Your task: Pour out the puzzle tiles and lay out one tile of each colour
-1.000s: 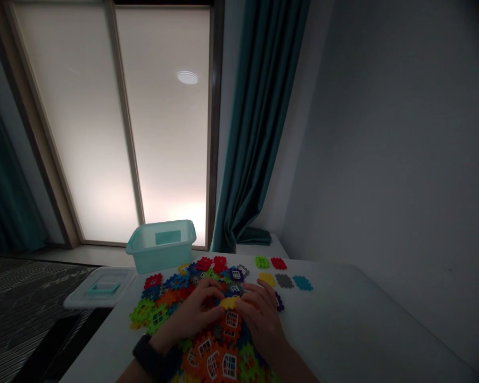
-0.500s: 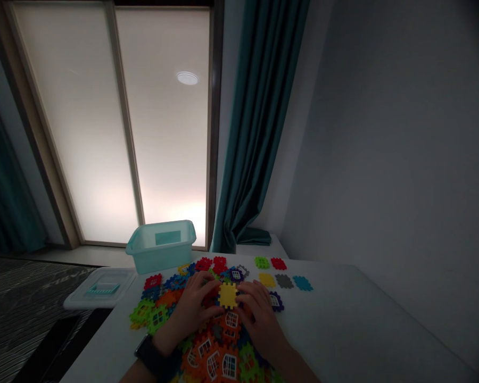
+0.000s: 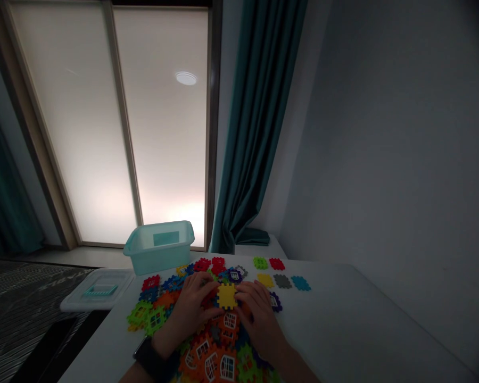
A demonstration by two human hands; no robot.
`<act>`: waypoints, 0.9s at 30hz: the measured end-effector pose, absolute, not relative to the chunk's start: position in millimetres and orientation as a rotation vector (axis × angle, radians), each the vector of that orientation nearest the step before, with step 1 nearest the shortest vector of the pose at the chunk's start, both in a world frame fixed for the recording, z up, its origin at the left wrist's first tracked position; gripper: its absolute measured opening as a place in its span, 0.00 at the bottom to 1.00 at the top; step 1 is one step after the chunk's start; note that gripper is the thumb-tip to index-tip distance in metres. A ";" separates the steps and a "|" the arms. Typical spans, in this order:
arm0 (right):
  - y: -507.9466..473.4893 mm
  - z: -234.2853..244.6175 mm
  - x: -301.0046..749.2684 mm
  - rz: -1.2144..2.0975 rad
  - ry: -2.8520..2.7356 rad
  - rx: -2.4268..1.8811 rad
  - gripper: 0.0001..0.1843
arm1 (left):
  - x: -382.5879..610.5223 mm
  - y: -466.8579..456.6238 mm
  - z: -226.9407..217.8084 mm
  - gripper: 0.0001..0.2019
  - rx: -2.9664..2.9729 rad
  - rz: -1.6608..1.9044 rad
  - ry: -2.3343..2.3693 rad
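Observation:
My left hand [image 3: 190,310] and my right hand [image 3: 258,319] rest on a heap of colourful interlocking plastic tiles [image 3: 207,361], many with white window frames. Between them sits a yellow tile [image 3: 227,296], its opposite edges pinched by the fingertips of both hands. Orange, green, blue and red tiles lie under and around my hands, hiding part of the heap. To the right stand separate green [image 3: 260,263], red [image 3: 277,264], yellow [image 3: 265,280], grey [image 3: 282,281] and teal [image 3: 300,283] tiles. A purple window tile [image 3: 275,302] touches my right fingers.
The heap lies on a white table [image 3: 343,324]. A translucent teal bin [image 3: 158,247] stands behind it at the far edge, and a clear lid [image 3: 98,291] lies to the left. A dark watch [image 3: 151,359] circles my left wrist.
The yellow tile has gone from tilted and low between my hands to lying square and fully visible. My hands have closed slightly around it, and the view has shifted a little.

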State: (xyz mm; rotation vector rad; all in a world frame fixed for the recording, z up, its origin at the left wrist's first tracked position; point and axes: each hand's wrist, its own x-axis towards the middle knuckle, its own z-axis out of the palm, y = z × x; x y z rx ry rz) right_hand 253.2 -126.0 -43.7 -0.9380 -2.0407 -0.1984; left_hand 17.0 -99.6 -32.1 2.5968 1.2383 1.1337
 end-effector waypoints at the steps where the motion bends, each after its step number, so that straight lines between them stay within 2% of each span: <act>1: -125.8 -42.7 254.3 -0.199 -2.045 -0.942 0.10 | 17.9 -99.1 -31.6 0.25 2.600 1.131 1.242; 15: -118.7 -27.1 279.8 -0.247 -2.075 -0.943 0.12 | 45.3 -89.5 -5.3 0.21 2.766 0.956 1.224; 20: -103.5 -19.3 303.1 -0.229 -2.101 -0.983 0.09 | 66.9 -73.3 5.5 0.20 2.805 0.883 1.180; 27: -78.6 -16.1 340.4 -0.219 -2.140 -1.083 0.11 | 102.8 -41.9 6.8 0.20 2.872 0.767 1.106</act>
